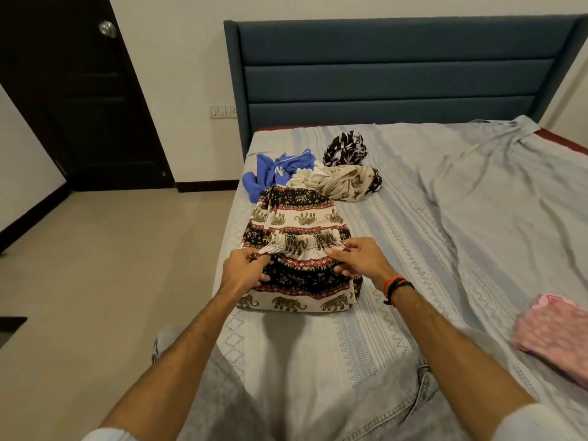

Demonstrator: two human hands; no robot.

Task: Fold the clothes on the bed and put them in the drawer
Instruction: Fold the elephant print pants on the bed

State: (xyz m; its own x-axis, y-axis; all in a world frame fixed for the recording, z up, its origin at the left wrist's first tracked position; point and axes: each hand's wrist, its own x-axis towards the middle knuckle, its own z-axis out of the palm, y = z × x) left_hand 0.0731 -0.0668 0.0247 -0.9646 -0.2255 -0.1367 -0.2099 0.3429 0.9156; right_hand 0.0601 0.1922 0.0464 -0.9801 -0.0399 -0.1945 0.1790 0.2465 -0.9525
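Elephant-print trousers [299, 224] in black, red and cream lie partly folded near the bed's left edge. My left hand [245, 268] pinches the left end of their gathered waistband, and my right hand [356, 256] pinches the right end. Both hands hold the waistband over the folded lower part. Behind the trousers lie a crumpled blue garment [273, 170], a beige garment [337, 181] and a black-and-white patterned one [345, 148]. A folded pink garment [556, 332] rests at the right edge of the view. No drawer is in view.
The bed [445, 218] has a wrinkled grey patterned sheet and a dark blue padded headboard [397, 74]. A dark door [79, 90] stands at the left, with beige tiled floor [111, 265] beside the bed. My knees in grey jeans press against the mattress.
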